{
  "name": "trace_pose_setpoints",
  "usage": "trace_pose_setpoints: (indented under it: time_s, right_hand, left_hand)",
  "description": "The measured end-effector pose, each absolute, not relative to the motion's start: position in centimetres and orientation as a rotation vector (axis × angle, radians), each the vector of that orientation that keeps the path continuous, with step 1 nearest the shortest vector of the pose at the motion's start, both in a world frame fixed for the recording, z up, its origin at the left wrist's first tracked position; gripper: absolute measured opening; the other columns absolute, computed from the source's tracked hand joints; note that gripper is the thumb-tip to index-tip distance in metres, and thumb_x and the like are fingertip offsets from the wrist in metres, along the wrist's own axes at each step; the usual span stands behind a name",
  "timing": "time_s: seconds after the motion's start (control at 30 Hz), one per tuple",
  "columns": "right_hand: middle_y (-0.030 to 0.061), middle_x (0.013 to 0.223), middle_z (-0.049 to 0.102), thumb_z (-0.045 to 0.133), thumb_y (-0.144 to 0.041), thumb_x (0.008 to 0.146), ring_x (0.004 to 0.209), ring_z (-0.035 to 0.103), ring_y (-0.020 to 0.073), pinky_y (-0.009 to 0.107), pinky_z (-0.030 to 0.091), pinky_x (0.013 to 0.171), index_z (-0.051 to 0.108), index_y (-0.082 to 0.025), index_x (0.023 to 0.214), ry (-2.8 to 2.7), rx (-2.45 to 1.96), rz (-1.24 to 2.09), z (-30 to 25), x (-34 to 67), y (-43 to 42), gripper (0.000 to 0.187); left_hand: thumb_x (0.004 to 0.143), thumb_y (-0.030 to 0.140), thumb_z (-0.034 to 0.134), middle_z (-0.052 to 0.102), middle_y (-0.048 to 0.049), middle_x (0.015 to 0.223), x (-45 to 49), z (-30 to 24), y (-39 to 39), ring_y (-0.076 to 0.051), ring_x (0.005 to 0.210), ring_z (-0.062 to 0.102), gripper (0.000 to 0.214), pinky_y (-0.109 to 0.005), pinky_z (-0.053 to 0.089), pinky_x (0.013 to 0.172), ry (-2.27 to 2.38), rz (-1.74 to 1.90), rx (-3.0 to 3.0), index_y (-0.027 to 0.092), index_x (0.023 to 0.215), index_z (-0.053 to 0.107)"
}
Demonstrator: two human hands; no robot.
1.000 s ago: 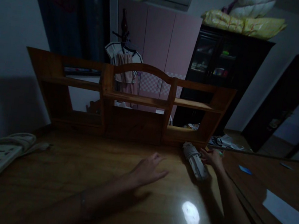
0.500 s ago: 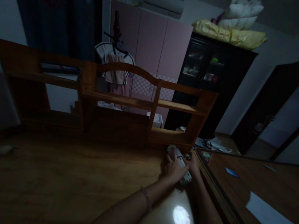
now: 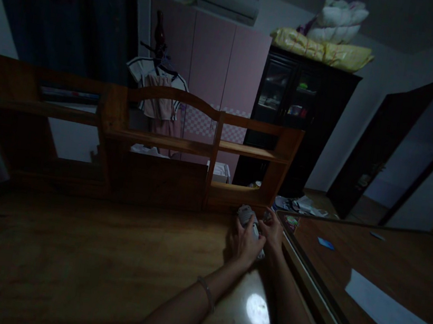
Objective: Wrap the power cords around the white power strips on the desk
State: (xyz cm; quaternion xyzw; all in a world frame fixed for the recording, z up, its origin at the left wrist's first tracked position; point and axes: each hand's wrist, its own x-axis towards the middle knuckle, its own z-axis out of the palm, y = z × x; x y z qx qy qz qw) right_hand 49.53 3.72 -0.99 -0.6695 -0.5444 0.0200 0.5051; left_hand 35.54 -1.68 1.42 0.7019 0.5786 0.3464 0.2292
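A pale grey device (image 3: 246,215), long and narrow, lies on the wooden desk (image 3: 87,262) near its back right corner. My left hand (image 3: 242,246) is laid over it with the fingers curled round its body. Close on the device's right side, my right hand (image 3: 271,233) touches it with bent fingers. The room is dim and most of the device is hidden under the two hands.
A wooden shelf unit (image 3: 155,143) stands along the desk's back edge. To the right is a second dark table (image 3: 364,277) with a white sheet (image 3: 391,315) and a small blue card (image 3: 326,244). Behind stand a pink wardrobe (image 3: 207,76) and a black cabinet (image 3: 294,114).
My left hand has crossed the desk from the middle to the device and closed on it. The view has swung right, so the white power strip at the left is out of sight.
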Motion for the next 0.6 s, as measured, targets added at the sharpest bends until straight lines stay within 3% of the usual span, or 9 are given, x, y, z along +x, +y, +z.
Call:
trace_pose_setpoints:
  time_s: [0.2, 0.4, 0.6]
  right_hand:
    - [0.0005, 0.066, 0.063, 0.056, -0.033, 0.067, 0.061, 0.059, 0.0196, 0.028, 0.044, 0.058, 0.054, -0.015, 0.123, -1.352, -1.622, 0.059, -1.5, 50.0, 3.7, 0.058]
    - [0.0053, 0.073, 0.066, 0.052, -0.033, 0.070, 0.064, 0.060, 0.0207, 0.031, 0.044, 0.062, 0.064, -0.016, 0.103, -1.290, -1.627, 0.024, -0.4, 50.0, 2.9, 0.039]
    - [0.0090, 0.078, 0.066, 0.048, -0.040, 0.081, 0.068, 0.061, 0.0210, 0.030, 0.044, 0.064, 0.061, -0.013, 0.106, -1.195, -1.550, -0.080, 5.4, 47.2, -0.1, 0.040]
  left_hand:
    - [0.076, 0.041, 0.057, 0.015, -0.0147, 0.151, 36.5, 1.2, -1.7, -0.031, 0.098, 0.062, 0.076, -0.043, 0.041, 0.090, 1.659, 0.857, 2.007, 0.037, 0.143, 0.023]
    - [0.076, 0.033, 0.057, 0.009, -0.0162, 0.153, 37.8, 0.7, -1.6, -0.027, 0.090, 0.065, 0.079, -0.039, 0.046, 0.082, 1.671, 0.828, 2.110, 0.033, 0.145, 0.020]
    - [0.082, 0.039, 0.050, 0.013, -0.0188, 0.152, 38.3, 0.8, -2.0, -0.024, 0.084, 0.065, 0.071, -0.038, 0.047, 0.079, 1.700, 0.827, 2.115, 0.030, 0.146, 0.021]
